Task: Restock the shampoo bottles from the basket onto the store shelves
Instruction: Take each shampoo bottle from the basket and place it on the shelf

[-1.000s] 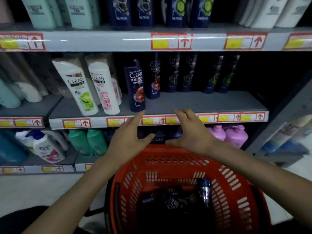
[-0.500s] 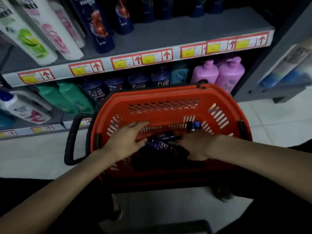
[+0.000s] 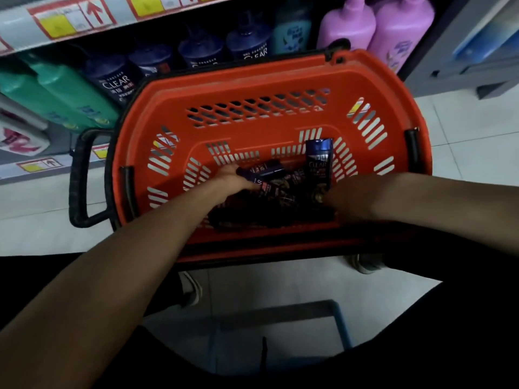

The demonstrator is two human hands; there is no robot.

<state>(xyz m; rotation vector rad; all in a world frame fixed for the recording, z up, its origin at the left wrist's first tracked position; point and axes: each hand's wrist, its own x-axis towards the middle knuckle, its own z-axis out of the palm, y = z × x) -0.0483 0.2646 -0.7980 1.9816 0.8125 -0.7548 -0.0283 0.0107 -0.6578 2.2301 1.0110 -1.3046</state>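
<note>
Though dim, white floor tiles (image 3: 463, 141) around basket (image 3: 252, 80)

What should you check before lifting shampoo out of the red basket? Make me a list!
1. Both hands inside the red basket, left hand and right hand: ok.
2. Dark bottles waiting in the basket: ok, several.
3. Left hand's grip on the lying bottle: cannot tell; it touches it.
4. Right hand's grip on the upright Clear bottle: cannot tell, too dark.
5. Shelf close behind the basket: ok.
</note>
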